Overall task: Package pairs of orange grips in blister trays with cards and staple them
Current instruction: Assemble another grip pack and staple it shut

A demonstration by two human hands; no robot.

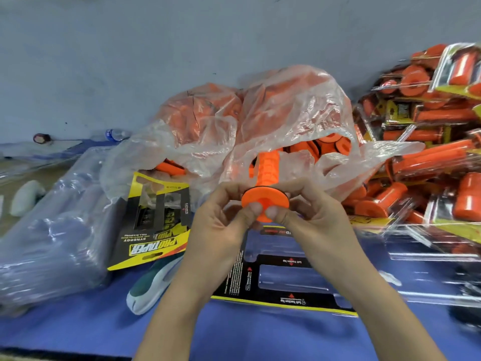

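– Since the orange grip [265, 183] looks like moulded rubber, we'd call it light, soft enough to give under a thumb, and tacky rather than slippery; agree?
– Agree; nothing fragile about it; we'd take it by the ribbed barrel or the wide flange; the flange is probably the firmer hold.
– Where is it; we need that down.
– Centre of the scene, held clear of the blue table [78, 329]; flange toward the near side, barrel pointing far, at the clear bag of grips [286, 113]; it sits above the far edge of the blister tray [325, 290] with its black card [281, 261].
– Hands?
– Left hand [221, 225] grips the flange from the left, thumb [253, 210] pressed on its near face, fingers curled behind; right hand [315, 220] mirrors that from the right; both are closed round the same grip, neither spread.
– Tray pockets?
– They look unfilled; glare on the plastic, so we can't tell for sure.
– Anything else; quick.
– Stack of yellow cards [153, 225] on the left; a green-and-white tool [148, 293] just near of it, likely the stapler; pile of finished packs [429, 157] on the right.
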